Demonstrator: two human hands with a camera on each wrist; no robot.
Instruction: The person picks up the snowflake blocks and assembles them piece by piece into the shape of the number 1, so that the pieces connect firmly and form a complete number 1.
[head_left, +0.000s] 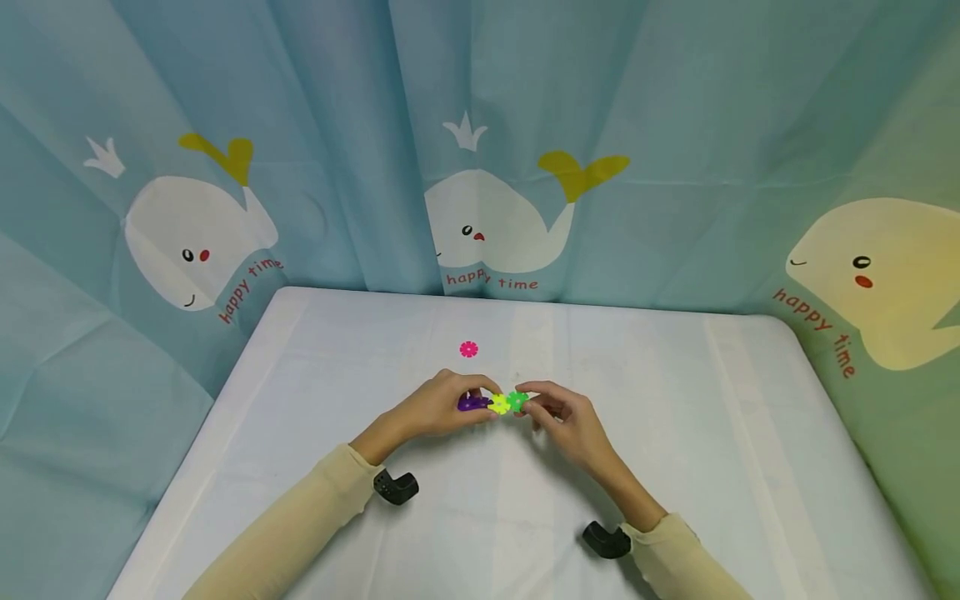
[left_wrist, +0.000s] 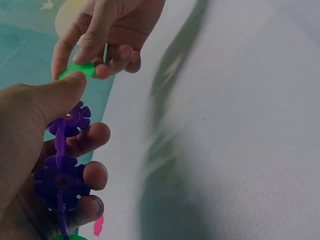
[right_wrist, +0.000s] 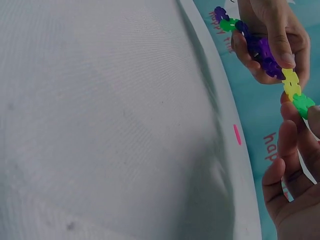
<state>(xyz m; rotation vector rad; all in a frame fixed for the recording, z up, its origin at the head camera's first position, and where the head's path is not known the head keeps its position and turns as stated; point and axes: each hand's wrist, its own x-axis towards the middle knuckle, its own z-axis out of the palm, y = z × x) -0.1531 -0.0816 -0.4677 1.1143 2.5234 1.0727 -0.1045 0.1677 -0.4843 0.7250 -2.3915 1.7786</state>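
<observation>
My left hand [head_left: 435,407] grips a chain of flat, notched plastic snowflake discs above the table. Several purple discs [left_wrist: 61,181] lie along its palm, and a yellow disc [head_left: 498,404] sticks out past the thumb and forefinger. With thumb and fingertips, my right hand [head_left: 568,418] pinches a bright green disc [right_wrist: 303,105], whose edge meets the yellow one. Beyond the left hand, the chain's other end shows a second green disc [right_wrist: 229,25] and a purple disc [right_wrist: 220,14] in the right wrist view. The left thumb hides part of the chain in the left wrist view.
A pink disc [head_left: 468,349] lies on the white-covered table [head_left: 637,358] behind the hands. Blue curtains [head_left: 345,167] printed with whales hang around its far and side edges. A black wrist camera [head_left: 396,487] sits at the left cuff, another black camera [head_left: 607,540] at the right.
</observation>
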